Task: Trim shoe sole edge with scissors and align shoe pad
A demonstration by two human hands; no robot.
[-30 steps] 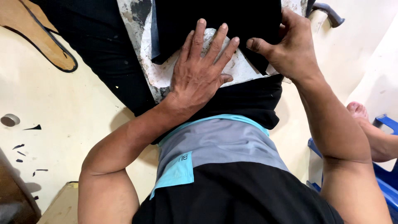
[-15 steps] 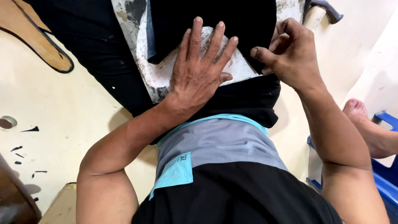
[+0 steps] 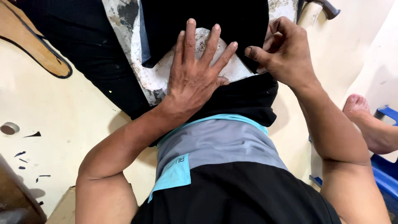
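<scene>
At far left a brown wooden template (image 3: 35,45) lies on the cream worktop (image 3: 74,112). The left hand (image 3: 195,79) lies flat, fingers spread wide and holding nothing, pressing the white stained pattern piece (image 3: 155,79) onto the black fabric (image 3: 207,20). Just right of it, the right hand (image 3: 286,52) has its grip narrowed to a pinch on the fabric's edge, where fabric meets pattern. The fabric runs away from the body, lengthwise, between both hands.

black fabric (image 3: 207,16) | white paint-stained board (image 3: 153,79) | grey, light-blue and black shirt (image 3: 219,145) | tan cutout (image 3: 29,41)
</scene>
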